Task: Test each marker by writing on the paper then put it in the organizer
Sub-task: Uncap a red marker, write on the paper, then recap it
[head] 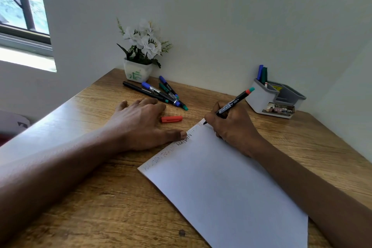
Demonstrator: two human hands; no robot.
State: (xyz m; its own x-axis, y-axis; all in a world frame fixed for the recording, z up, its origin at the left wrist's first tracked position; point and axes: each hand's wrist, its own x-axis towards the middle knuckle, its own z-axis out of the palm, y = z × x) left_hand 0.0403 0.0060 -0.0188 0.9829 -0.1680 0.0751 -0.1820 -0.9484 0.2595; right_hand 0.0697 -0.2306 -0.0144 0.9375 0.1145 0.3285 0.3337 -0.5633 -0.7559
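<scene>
The table (100, 197) is brown wood grain, the paper (221, 187) white, the cap (171, 119) orange-red, the marker (231, 104) black with white print, a red band and a teal end, the organizer (259, 100) white and grey, the flowers (145, 42) white, the pot (136, 71) white with a green mark.

Four loose markers (161, 92), one held marker (231, 104), two stowed markers (262, 74) — one organizer (259, 100), one paper (221, 187), one red cap (171, 119).

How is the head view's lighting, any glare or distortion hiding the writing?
Head view: window light glares off the left forearm and table; the paper is bright, its top-edge writing faint; wide-angle lens bows the table edge; marker in the right hand looks sharp.
</scene>
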